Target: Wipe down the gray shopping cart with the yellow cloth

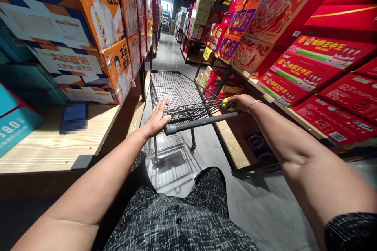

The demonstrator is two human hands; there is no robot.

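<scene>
A grey wire shopping cart (176, 84) stands in front of me in the aisle, its basket bare of goods. My left hand (159, 119) rests at the left end of the cart's grey handle bar (203, 121), fingers stretched forward and thumb lying across the corner. At the right end of the bar, my right hand (242, 102) is closed round a small yellow thing (228, 104) with dark marks, against the cart's wire corner. What the yellow thing is I cannot make out. A bracelet circles the right wrist.
Wooden shelves flank the narrow aisle. Orange drink cartons (114, 70) and a dark blue item (73, 117) sit on the left shelf (97, 125). Red boxes (306, 70) are stacked high on the right. A shelf corner (235, 164) juts out beside the cart. Tiled floor (171, 47) runs ahead.
</scene>
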